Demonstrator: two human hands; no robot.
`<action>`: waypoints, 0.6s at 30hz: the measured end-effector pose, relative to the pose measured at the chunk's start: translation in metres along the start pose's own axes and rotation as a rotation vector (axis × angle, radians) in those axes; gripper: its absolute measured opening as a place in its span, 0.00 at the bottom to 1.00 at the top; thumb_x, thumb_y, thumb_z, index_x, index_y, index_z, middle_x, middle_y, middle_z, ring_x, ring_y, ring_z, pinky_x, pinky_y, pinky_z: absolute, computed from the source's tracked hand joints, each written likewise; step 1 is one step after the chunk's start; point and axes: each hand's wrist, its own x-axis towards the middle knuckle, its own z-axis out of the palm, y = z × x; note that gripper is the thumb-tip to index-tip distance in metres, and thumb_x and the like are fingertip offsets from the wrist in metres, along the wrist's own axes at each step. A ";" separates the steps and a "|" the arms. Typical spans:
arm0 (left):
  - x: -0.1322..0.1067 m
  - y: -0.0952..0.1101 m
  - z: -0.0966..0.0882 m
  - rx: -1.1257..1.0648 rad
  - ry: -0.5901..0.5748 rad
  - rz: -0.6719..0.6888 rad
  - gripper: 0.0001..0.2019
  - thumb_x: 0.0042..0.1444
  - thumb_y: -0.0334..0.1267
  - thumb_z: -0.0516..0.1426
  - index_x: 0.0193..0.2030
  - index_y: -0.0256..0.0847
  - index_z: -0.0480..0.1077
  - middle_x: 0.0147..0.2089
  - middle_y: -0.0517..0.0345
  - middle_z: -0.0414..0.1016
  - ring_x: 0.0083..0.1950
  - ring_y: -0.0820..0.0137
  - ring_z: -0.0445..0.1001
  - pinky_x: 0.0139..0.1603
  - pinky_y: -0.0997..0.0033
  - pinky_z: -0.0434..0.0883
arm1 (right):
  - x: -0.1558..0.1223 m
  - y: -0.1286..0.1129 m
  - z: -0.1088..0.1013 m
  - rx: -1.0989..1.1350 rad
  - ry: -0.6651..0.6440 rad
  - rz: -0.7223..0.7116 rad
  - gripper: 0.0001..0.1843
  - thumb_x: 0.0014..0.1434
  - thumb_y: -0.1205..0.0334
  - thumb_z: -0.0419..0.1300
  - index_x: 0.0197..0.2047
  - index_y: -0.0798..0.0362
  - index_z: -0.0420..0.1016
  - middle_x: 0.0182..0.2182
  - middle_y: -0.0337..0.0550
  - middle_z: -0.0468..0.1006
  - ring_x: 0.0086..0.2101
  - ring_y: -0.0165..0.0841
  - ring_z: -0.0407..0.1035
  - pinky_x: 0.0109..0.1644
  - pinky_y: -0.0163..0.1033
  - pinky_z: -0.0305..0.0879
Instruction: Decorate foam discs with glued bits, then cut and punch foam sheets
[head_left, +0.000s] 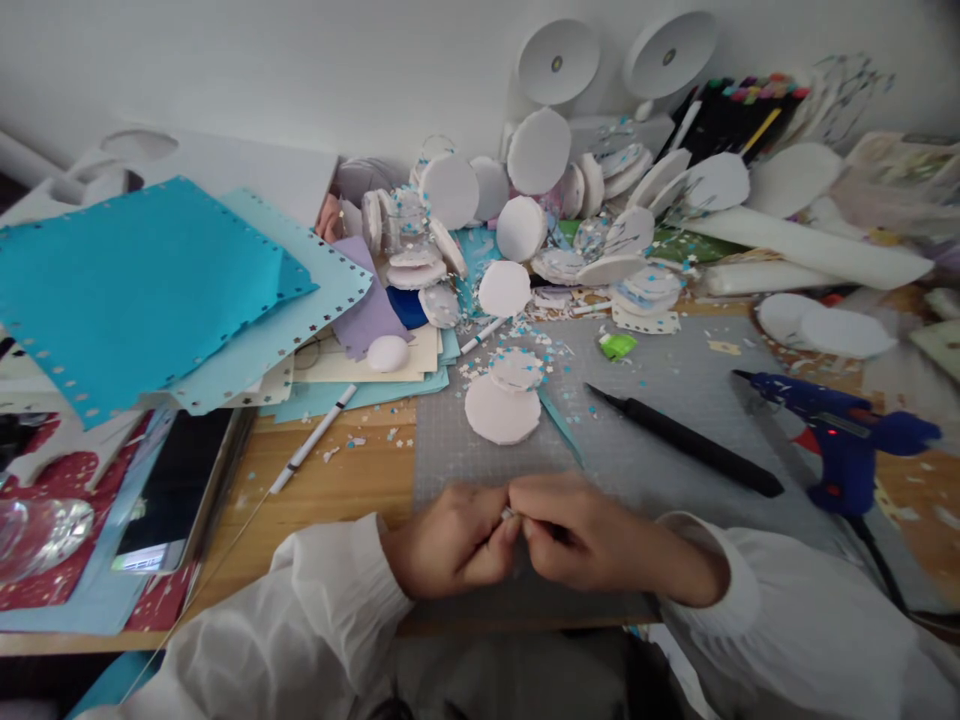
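My left hand (463,540) and my right hand (581,530) meet over the front of the grey cutting mat (457,455). Both are closed, thumbs and fingers pinched together on a tiny whitish piece (509,514), mostly hidden and too small to name. Just beyond my fingers lies a white round disc (502,415), with a smaller disc (517,368) bearing blue and white star confetti overlapping its far edge. A thin teal strip (561,425) rests beside them. To the right is a black pen-shaped tool (690,440) with a pointed tip.
A blue glue gun (840,430) with a red light and cord stands at right. Heaps of white discs (450,190) line the back. Blue paper sheets (150,290), a phone (176,490) and a white pen (313,438) lie left. A green scrap (617,346) sits mid-mat.
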 end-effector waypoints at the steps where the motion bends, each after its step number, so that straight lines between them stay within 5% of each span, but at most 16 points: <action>1: 0.000 0.001 -0.001 -0.017 -0.001 -0.014 0.11 0.64 0.35 0.44 0.29 0.42 0.54 0.23 0.65 0.58 0.22 0.76 0.57 0.23 0.75 0.56 | 0.000 -0.001 -0.001 0.008 0.008 0.003 0.11 0.54 0.72 0.46 0.24 0.50 0.49 0.21 0.32 0.57 0.23 0.25 0.53 0.26 0.34 0.48; 8: 0.003 0.008 -0.005 -0.154 -0.011 -0.152 0.15 0.68 0.41 0.43 0.30 0.39 0.60 0.26 0.62 0.63 0.27 0.75 0.62 0.29 0.76 0.60 | -0.003 0.001 0.001 -0.017 0.052 -0.019 0.10 0.56 0.71 0.47 0.26 0.50 0.53 0.21 0.33 0.62 0.23 0.25 0.56 0.27 0.33 0.49; 18: -0.001 0.005 -0.003 -0.103 -0.040 -0.071 0.18 0.68 0.42 0.41 0.27 0.41 0.55 0.22 0.63 0.60 0.22 0.76 0.58 0.24 0.75 0.57 | -0.007 0.000 0.005 -0.041 0.036 -0.028 0.09 0.52 0.70 0.47 0.24 0.50 0.50 0.18 0.32 0.58 0.21 0.25 0.53 0.25 0.35 0.44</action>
